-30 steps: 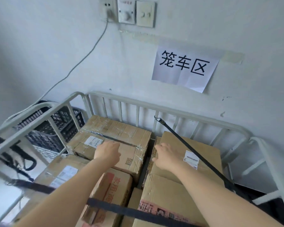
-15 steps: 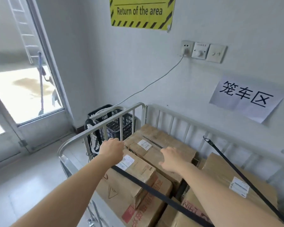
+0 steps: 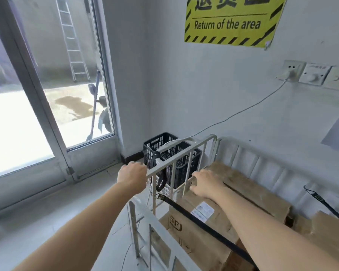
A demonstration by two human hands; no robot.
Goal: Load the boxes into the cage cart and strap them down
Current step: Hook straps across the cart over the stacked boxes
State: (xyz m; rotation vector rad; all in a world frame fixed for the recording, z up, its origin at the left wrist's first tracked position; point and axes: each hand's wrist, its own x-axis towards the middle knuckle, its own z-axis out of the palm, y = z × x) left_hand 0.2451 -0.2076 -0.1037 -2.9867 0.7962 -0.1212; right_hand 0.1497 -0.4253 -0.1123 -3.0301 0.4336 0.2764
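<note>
The white metal cage cart (image 3: 186,152) stands against the wall with several cardboard boxes inside. A taped box (image 3: 247,184) lies at the back, and a box with a white label (image 3: 196,233) sits nearer. One black strap (image 3: 202,220) runs taut across the near box from the cart's left side. A second strap (image 3: 325,202) crosses the boxes at right. My left hand (image 3: 132,176) grips the near end of the cart's left top rail. My right hand (image 3: 204,182) is over the left edge of the boxes, fingers bent downward and their tips hidden.
A black plastic crate (image 3: 164,145) stands behind the cart's left side, and a black strap loop (image 3: 161,177) hangs on the rail. A glass door (image 3: 47,94) is at left. A white cable (image 3: 243,112) runs from the wall socket.
My view has swung left and up, from the boxes to the cart's left side. My left hand went from the box tops to the left rail. My right hand followed leftward.
</note>
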